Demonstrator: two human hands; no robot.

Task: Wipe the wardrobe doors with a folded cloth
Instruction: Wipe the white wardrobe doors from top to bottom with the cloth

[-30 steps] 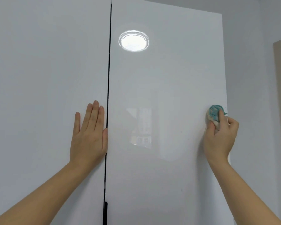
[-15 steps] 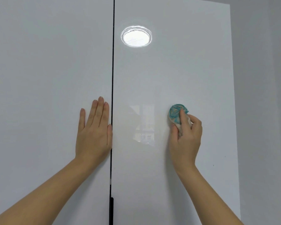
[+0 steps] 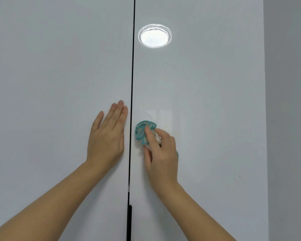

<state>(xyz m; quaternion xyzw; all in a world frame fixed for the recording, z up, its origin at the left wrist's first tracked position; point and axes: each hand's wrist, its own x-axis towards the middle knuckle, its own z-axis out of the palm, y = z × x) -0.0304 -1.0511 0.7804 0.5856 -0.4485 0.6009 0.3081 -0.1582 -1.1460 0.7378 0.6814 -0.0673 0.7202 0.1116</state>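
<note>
Two glossy white wardrobe doors met at a dark seam. The left hand lay flat, fingers straight, on the left door beside it. The right hand gripped a bunched teal cloth against the right door, just right of the seam.

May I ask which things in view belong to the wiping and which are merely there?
Part of the job: teal cloth in the right hand; right door under it; left door, with the left hand flat on it.
Just there: lamp reflection; grey wall; dark handle in the gap.
</note>
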